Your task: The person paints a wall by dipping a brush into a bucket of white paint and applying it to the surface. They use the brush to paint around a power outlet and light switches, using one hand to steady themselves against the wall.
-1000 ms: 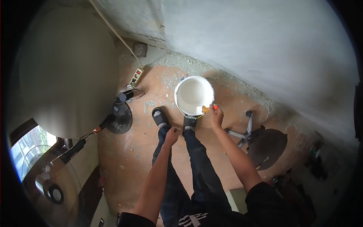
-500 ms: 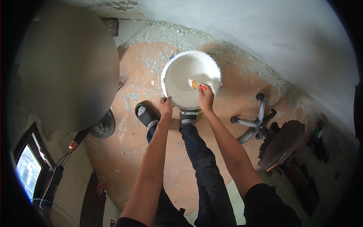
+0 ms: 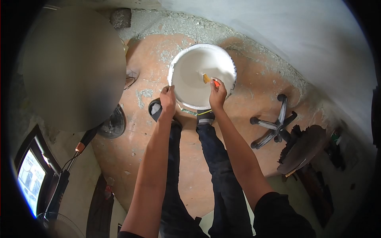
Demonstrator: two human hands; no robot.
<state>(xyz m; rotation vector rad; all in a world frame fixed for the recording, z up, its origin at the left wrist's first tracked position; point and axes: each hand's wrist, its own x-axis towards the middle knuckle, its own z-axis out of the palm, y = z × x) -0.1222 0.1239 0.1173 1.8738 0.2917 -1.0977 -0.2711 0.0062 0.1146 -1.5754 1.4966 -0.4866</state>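
A white bucket [image 3: 174, 65] with a pale, whitish inside stands in front of my feet. At its near left rim is my left hand [image 3: 168, 98], closed, with the fingers pinching the edge. My right hand [image 3: 218, 95] hangs over the near right side of the bucket. Its fingers are wrapped round a small orange-handled tool [image 3: 206, 78], whose flared yellow end points left, over the pale inside. The bucket's wire handle, with a green-yellow grip [image 3: 189, 112], hangs down on the near side by my shoes.
Flakes and rubble [image 3: 190, 25] line the foot of the pale wall [image 3: 274, 35]. To the right are a five-armed chair base [image 3: 278, 129] and a dark torn seat [image 3: 303, 148]. A round black base [image 3: 113, 123] stands left. A large blurred patch hides the upper left.
The bucket sits slightly higher and further right in view. My left hand has shifted up along its rim. My right hand still holds the tool, a little higher in view over the bucket.
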